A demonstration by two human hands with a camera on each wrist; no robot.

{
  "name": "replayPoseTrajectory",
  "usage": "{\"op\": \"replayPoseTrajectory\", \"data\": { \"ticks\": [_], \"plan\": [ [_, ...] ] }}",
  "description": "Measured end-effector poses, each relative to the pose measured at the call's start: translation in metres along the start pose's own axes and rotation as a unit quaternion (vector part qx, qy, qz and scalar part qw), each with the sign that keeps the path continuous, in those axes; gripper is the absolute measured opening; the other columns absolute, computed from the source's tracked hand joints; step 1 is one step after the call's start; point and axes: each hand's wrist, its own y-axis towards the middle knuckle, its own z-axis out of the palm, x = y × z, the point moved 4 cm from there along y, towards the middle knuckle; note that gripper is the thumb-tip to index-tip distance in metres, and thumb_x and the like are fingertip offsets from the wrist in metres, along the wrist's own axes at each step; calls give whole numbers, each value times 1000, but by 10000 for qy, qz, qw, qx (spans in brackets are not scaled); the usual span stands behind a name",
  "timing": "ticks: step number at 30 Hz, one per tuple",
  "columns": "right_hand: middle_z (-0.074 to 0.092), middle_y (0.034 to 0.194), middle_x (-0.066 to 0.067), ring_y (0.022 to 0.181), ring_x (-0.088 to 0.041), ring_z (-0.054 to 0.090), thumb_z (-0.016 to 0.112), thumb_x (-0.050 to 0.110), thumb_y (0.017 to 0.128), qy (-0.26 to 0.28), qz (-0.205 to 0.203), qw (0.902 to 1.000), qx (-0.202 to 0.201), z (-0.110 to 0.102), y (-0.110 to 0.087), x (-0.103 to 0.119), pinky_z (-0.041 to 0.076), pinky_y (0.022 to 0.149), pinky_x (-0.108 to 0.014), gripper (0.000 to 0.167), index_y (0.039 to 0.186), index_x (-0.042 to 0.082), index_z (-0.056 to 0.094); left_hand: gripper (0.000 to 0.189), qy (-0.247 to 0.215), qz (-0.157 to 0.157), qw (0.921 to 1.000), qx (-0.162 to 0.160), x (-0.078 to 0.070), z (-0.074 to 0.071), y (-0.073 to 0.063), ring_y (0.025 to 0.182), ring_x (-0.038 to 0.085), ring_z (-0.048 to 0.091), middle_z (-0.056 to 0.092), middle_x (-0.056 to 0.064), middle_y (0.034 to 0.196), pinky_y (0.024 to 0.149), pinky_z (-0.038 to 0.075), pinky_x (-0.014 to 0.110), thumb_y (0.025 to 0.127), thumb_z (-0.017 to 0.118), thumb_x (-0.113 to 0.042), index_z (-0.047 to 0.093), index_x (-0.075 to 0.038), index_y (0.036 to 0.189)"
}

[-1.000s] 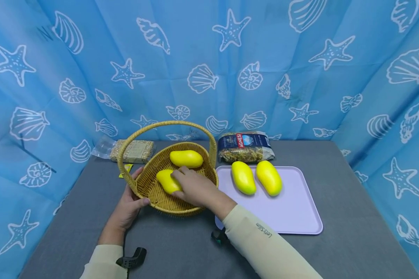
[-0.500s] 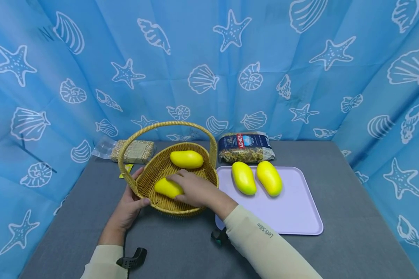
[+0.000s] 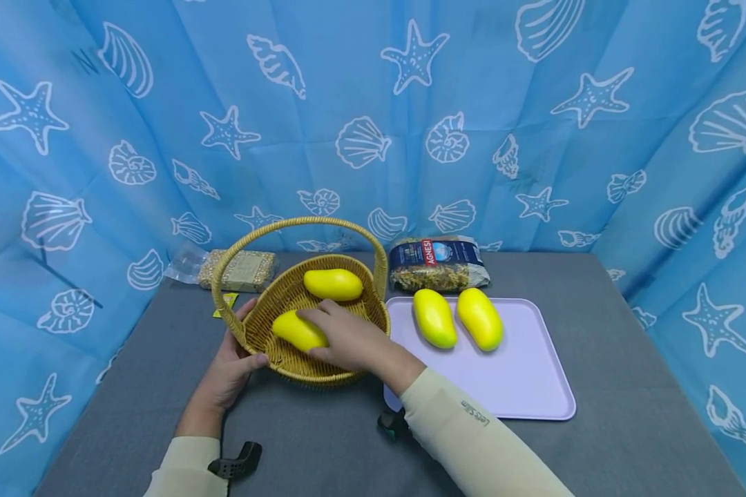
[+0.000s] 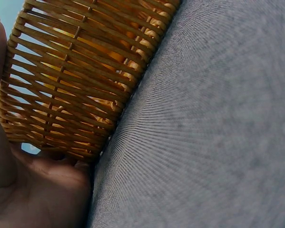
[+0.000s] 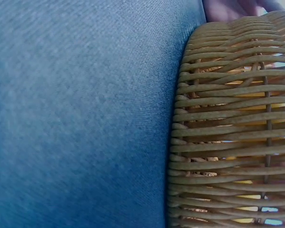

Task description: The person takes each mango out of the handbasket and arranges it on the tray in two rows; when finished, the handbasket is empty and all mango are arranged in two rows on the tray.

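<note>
A wicker basket [image 3: 313, 379] with an arched handle stands on the table. My left hand [image 3: 226, 373] holds its left side, thumb over the rim. The left wrist view shows that palm against the woven wall [image 4: 71, 76]. Inside the basket, my right hand [image 3: 351, 337] grips a yellow mango [image 3: 295, 331] from the right, its fingers partly hidden behind the fruit. Another mango [image 3: 333, 284] lies farther back in the basket. From the right wrist, the basket wall [image 5: 232, 123] hides the right hand's hold.
A lilac tray [image 3: 516, 386] right of the basket carries two mangoes [image 3: 434, 318]. Behind the tray lies an AGNESI pasta bag [image 3: 438, 264]. A clear pack of grains [image 3: 242, 269] and a small yellow packet [image 3: 226, 304] lie behind the basket's left side. A blue curtain [image 3: 373, 186] encloses the table.
The mango under my right hand has shifted slightly left and toward the front of the basket, then barely moved. My left hand stays in place on the basket.
</note>
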Motion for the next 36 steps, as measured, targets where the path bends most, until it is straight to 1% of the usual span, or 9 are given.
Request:
{"op": "replayPoseTrajectory", "data": {
  "ticks": [3, 8, 11, 14, 19, 24, 27, 33, 36],
  "plan": [
    [52, 154, -7, 125, -18, 59, 76, 37, 105, 51, -150, 9995, -265, -4, -3, 2, 51, 104, -38, 71, 167, 21, 45, 102, 44, 22, 10000, -5, 0, 0, 0, 137, 24, 56, 26, 22, 171, 103, 54, 38, 98, 67, 17, 13, -20, 176],
    [54, 154, -7, 132, -21, 57, 76, 38, 105, 12, -527, 9961, -713, -8, -8, 4, 49, 108, -39, 71, 166, 18, 47, 101, 53, 25, 10000, -18, 0, 1, 0, 137, 24, 56, 33, 14, 166, 103, 54, 38, 99, 67, 17, 14, -21, 176],
    [54, 154, -8, 134, -23, 56, 78, 37, 104, 55, -681, 9930, -964, -11, -12, 5, 48, 110, -40, 71, 165, 17, 48, 101, 48, 9, 10000, -30, 1, 1, 0, 138, 28, 54, 36, 12, 164, 103, 54, 38, 99, 67, 17, 15, -22, 176],
    [54, 152, -8, 132, -23, 57, 79, 37, 104, 182, -763, 9898, -1187, -13, -18, 5, 49, 108, -41, 71, 165, 17, 48, 101, 79, 1, 10000, -37, 1, 0, 0, 140, 32, 52, 38, 11, 163, 104, 54, 37, 98, 67, 17, 16, -22, 176],
    [55, 149, -6, 126, -19, 57, 79, 37, 103, 422, -777, 9857, -1436, -16, -29, 8, 51, 103, -40, 71, 164, 17, 48, 101, 136, -25, 9999, -83, 1, 0, 0, 140, 34, 51, 36, 11, 165, 104, 54, 37, 98, 67, 17, 18, -24, 176],
    [54, 150, -4, 125, -18, 57, 80, 37, 102, 657, -694, 9808, -1702, -20, -43, 10, 52, 101, -41, 71, 163, 19, 50, 102, 79, -25, 9999, -73, 1, 0, 1, 141, 34, 50, 30, 19, 168, 105, 53, 36, 97, 65, 20, 16, -22, 176],
    [53, 150, -3, 121, -18, 58, 81, 38, 102, 782, -591, 9773, -1876, -23, -52, 11, 54, 97, -42, 71, 163, 21, 50, 102, 49, 9, 10000, -61, 1, -1, 0, 141, 34, 50, 27, 23, 169, 104, 53, 35, 97, 65, 20, 16, -22, 176],
    [50, 148, -5, 107, -19, 58, 82, 34, 101, 1091, -455, 9700, -2123, -29, -69, 13, 54, 86, -41, 73, 164, 24, 48, 103, 64, 33, 10000, -64, 0, -1, 0, 142, 33, 48, 26, 23, 170, 104, 53, 34, 96, 66, 20, 16, -21, 176],
    [49, 147, -6, 109, -20, 57, 81, 33, 102, 1186, -408, 9678, -2182, -32, -78, 14, 54, 85, -41, 73, 166, 25, 46, 104, 72, 12, 9999, -73, 0, -1, 0, 143, 34, 47, 25, 22, 171, 104, 53, 34, 95, 65, 21, 17, -22, 176]
  ]
}}
